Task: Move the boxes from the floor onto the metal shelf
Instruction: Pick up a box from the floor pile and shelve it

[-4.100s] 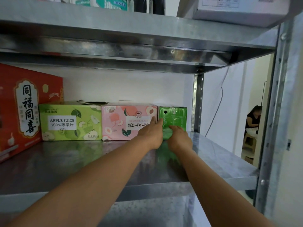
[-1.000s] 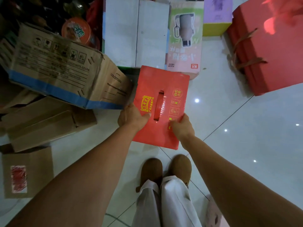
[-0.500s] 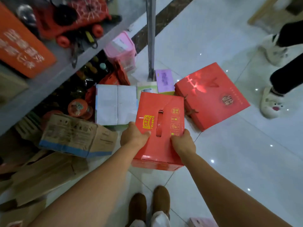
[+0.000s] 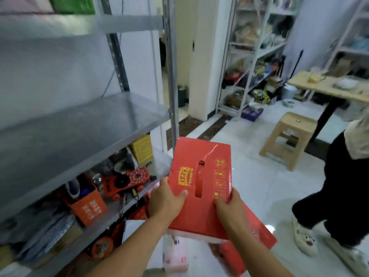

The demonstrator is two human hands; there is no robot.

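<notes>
red box (image 4: 209, 172): off the floor (image 4: 259, 186), in mid-air just right of the metal shelf (image 4: 79, 126), near its front post.
left hand (image 4: 165, 200): thumb on top, fingers wrapped under and hidden; clamped on the box's near-left edge.
right hand (image 4: 229, 206): same grip, clamped on the near-right edge.
why two hands: probably because the carton is wide and flat, and a grip on both sides steadies it for sliding onto a shelf level.
facing: printed top with handle slot (image 4: 199, 178) faces up; far edge tilted slightly higher.
long axis: runs away from the person along the slot, far end pointing past the post into the room.
below: another red box (image 4: 259, 234) and a pink box (image 4: 175, 254) lie on the floor.
</notes>
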